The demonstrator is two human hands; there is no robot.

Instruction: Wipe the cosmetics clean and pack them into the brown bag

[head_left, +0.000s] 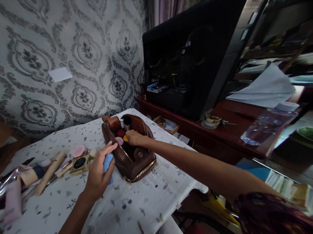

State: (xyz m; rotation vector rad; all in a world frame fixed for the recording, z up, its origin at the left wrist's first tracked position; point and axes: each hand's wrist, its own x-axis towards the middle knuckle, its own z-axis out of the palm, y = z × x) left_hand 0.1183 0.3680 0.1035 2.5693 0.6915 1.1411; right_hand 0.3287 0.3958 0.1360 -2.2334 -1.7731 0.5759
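Observation:
A brown leather makeup bag (130,164) stands unzipped on the cloth-covered table. Inside it are a pink round item (119,140), a dark red item (121,133) and a white-capped tube (122,123). My right hand (133,137) reaches into the bag, fingers curled down. A small yellow thing (125,138) shows at its fingertips; what the fingers grip is partly hidden. My left hand (97,171) is closed round a crumpled blue cloth (108,164), its fingertips by the bag's near left rim. Left of it lie a gold compact (80,164) and a pink round jar (79,151).
More cosmetics, including a pink tube (12,201) and a beige tube (50,173), lie at the table's left. To the right, a black computer case (190,65) stands on a red-brown desk, with a tape roll (211,120) and a clear plastic bottle (269,124).

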